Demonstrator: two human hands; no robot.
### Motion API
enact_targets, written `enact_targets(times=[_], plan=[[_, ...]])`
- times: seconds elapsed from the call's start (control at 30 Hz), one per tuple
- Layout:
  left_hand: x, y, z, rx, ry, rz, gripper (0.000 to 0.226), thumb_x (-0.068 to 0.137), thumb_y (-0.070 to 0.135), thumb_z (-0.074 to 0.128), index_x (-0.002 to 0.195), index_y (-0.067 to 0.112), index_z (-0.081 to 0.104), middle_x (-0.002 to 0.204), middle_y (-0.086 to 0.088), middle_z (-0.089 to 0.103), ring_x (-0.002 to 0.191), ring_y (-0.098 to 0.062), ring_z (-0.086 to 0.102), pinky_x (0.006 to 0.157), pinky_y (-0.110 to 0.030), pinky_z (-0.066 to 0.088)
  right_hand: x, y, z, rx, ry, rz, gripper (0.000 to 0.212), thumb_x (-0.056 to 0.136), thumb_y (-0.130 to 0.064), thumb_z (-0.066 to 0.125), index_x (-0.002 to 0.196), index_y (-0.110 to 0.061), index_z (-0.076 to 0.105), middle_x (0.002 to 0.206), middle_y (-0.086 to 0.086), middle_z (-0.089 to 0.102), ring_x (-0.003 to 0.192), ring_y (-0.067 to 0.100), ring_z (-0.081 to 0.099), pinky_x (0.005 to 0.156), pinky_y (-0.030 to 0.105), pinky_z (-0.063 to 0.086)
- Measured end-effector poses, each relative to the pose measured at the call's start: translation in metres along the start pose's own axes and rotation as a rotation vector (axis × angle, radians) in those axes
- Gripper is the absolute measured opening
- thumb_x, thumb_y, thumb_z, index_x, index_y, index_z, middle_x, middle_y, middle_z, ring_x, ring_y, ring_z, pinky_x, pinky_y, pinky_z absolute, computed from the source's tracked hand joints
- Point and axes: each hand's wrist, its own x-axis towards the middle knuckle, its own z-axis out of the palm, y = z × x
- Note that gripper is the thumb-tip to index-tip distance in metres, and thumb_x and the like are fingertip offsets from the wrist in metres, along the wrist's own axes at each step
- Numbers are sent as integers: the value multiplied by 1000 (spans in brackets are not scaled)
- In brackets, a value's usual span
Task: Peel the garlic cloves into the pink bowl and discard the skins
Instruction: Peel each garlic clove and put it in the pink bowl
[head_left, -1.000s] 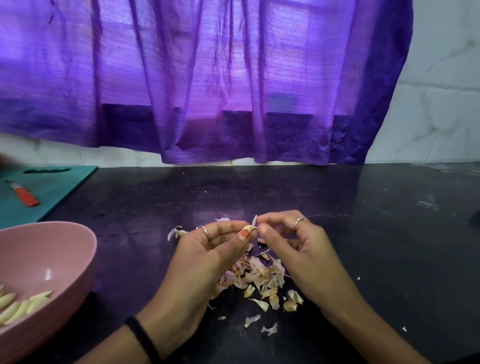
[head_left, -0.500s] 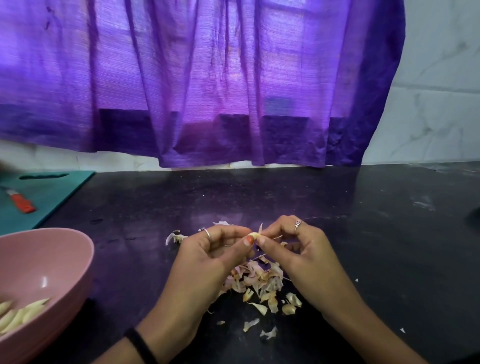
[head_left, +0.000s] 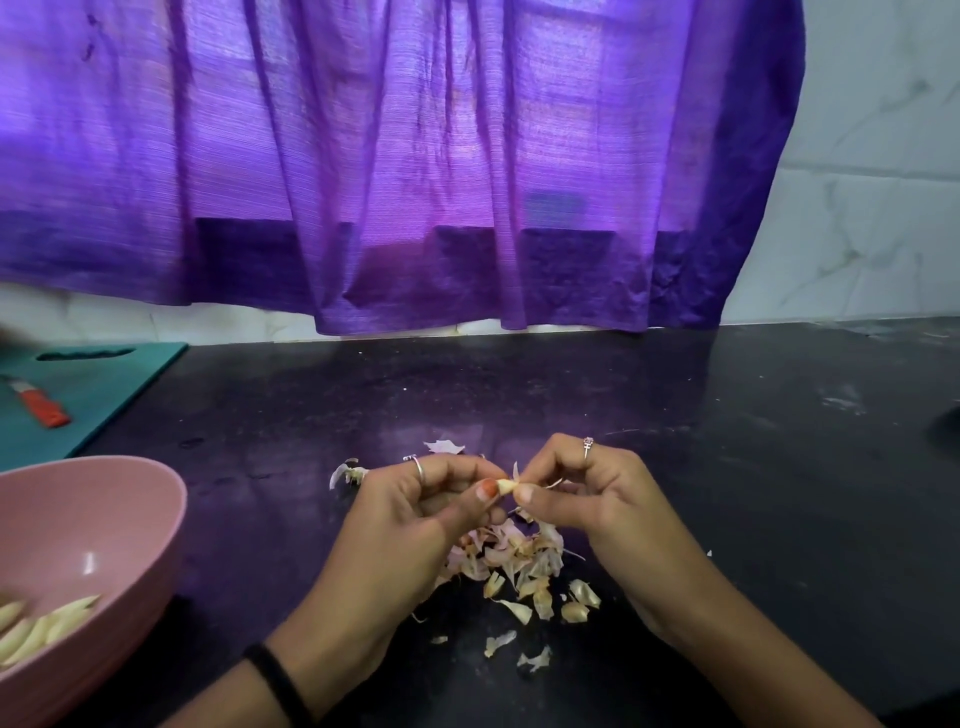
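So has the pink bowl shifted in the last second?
No. The pink bowl sits in the same spot below the teal cutting board's right corner; only the camera drifted.

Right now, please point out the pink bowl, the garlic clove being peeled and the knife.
pink bowl (head_left: 156, 480): head view, far rim.
garlic clove (head_left: 506, 486): head view, bare middle between the thumbs.
knife (head_left: 44, 408): head view, orange handle.

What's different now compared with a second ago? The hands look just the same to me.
Very little. Both hands, left hand and right hand, still pinch the garlic clove between them over the skins; a thin strip of skin now stands up from the clove. The view has shifted a little. The pink bowl, with peeled cloves inside, and the cutting board stayed put.
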Motion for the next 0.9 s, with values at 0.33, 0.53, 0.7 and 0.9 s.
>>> enact_targets(times=[0.33, 0.53, 0.7, 0.9], plan=[[2, 1, -3, -141, -81, -137, 14, 81, 6, 62, 87, 6, 75, 80, -10, 73, 68, -8, 66, 55, -12, 48, -3, -6, -5, 79, -57, 93, 19, 84, 0, 64, 69, -11, 65, 72, 1, 63, 75, 10, 57, 76, 25, 48], [1, 2, -4, -173, -143, -120, 16, 76, 14, 62, 85, 9, 75, 83, -10, 72, 74, -10, 65, 64, -16, 53, -4, -6, -6, 211, -78, 124, 17, 81, 1, 66, 68, -9, 63, 72, 4, 60, 74, 10, 56, 76, 22, 48], [1, 4, -4, -149, -148, -22, 17, 77, 15, 63, 89, 11, 73, 95, -14, 72, 90, -21, 67, 83, -26, 54, -1, -3, -5, 455, -106, 173, 13, 72, -2, 67, 63, -11, 64, 66, 4, 55, 73, 18, 51, 77, 27, 44], [1, 6, -3, -47, -125, 0, 17, 83, 11, 60, 95, 5, 70, 84, -7, 73, 76, -11, 67, 70, -17, 52, -2, 0, -3, 446, -78, 176, 13, 77, 0, 67, 67, -8, 63, 69, 8, 57, 72, 17, 52, 72, 24, 44]])
